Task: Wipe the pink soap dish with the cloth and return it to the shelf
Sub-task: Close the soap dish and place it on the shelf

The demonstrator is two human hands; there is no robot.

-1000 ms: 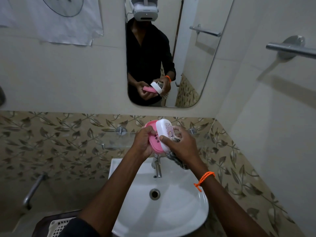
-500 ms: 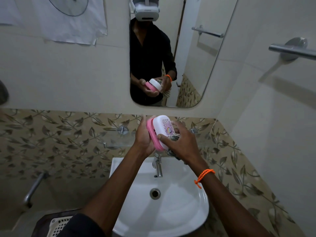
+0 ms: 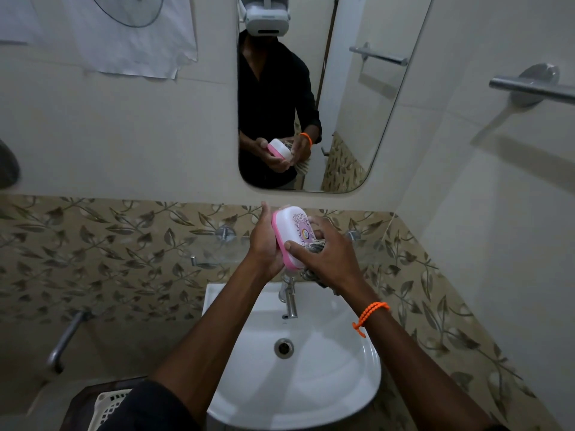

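The pink soap dish (image 3: 291, 236), with its white lid closed and a printed label on top, is held on edge above the tap. My left hand (image 3: 264, 244) grips it from the left and behind. My right hand (image 3: 326, 256) holds the grey patterned cloth (image 3: 314, 247) bunched against the lid, thumb pressed on the dish's near edge; more cloth hangs below the palm. The glass shelf (image 3: 214, 253) runs along the leaf-patterned tiles just behind the hands.
A white basin (image 3: 311, 384) with a chrome tap (image 3: 289, 300) lies below the hands. A mirror (image 3: 357, 104) hangs above, a towel bar (image 3: 529, 88) at right. A pipe (image 3: 65, 340) and white basket (image 3: 105, 405) sit at lower left.
The lid has closed over the pink base. Both hands raised the dish a little, and my right hand with the cloth slid onto the lid's face.
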